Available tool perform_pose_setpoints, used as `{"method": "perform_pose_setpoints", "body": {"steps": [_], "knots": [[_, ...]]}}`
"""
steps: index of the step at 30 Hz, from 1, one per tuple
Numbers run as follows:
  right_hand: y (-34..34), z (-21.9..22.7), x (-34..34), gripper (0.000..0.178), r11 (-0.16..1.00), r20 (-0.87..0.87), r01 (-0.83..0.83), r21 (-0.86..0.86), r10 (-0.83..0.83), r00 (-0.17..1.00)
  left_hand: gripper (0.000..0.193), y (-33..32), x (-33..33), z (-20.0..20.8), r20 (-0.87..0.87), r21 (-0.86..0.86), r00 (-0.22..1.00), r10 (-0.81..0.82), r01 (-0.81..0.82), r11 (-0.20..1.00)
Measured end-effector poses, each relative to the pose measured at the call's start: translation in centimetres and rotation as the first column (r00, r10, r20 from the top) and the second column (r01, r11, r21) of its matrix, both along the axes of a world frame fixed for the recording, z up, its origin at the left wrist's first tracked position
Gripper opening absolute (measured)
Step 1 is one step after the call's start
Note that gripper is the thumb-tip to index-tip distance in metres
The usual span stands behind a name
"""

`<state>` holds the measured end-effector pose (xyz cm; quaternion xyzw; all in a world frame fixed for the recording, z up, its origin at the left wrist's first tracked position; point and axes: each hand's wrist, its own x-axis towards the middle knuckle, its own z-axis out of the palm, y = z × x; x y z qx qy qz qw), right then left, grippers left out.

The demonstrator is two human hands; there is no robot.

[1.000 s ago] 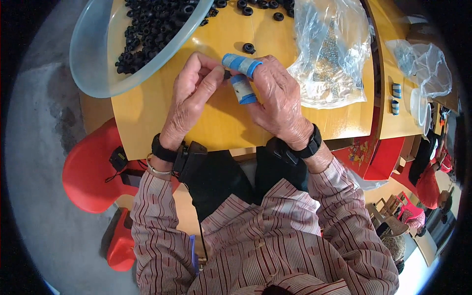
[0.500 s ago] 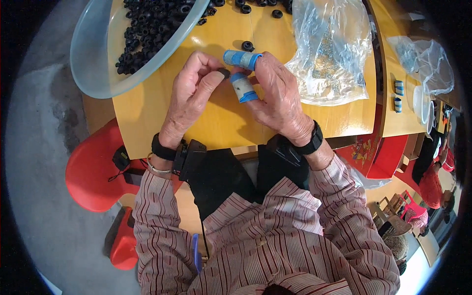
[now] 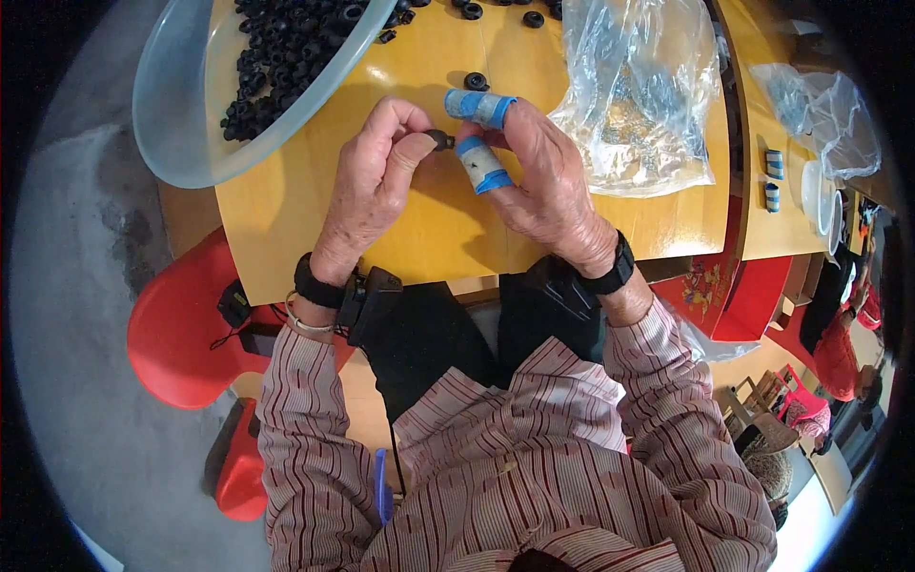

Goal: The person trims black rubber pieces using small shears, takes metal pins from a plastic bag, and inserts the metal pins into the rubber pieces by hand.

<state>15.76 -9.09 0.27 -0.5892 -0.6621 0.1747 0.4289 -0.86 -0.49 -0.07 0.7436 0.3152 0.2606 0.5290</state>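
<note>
Over the table, my left hand (image 3: 374, 176) pinches a small black rubber-looking part (image 3: 441, 140) between thumb and fingers. My right hand (image 3: 548, 181) meets the part's right end, its thumb and fingers curled in close; the exact contact is partly hidden. Blue and whitish tape wraps the right thumb and forefinger. Just beyond the right fingertips lies a black ring-shaped piece (image 3: 476, 82). Upper left, a large translucent basin (image 3: 224, 172) holds a heap of similar black pieces (image 3: 295, 62).
A clear plastic bag (image 3: 639, 114) lies on the yellow table (image 3: 400, 253) to the right of my hands. Several loose black pieces (image 3: 534, 19) sit at the far edge. Two tape rolls (image 3: 773, 164) rest on the right-hand table. A red chair (image 3: 181, 334) stands left.
Both hands have shifted slightly; the right one has moved a little to the right. More of the black part now shows between the fingertips.
</note>
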Motion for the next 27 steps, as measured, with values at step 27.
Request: {"method": "perform_pose_setpoints", "body": {"steps": [27], "knots": [[-0.5,-0.1,0.4,0.033,0.999,-0.047,-0.001,0.033,0.002,0.999,0.014,-0.1,-0.1,-0.7,0.074,-0.128,0.995,-0.069,0.078,0.989]]}}
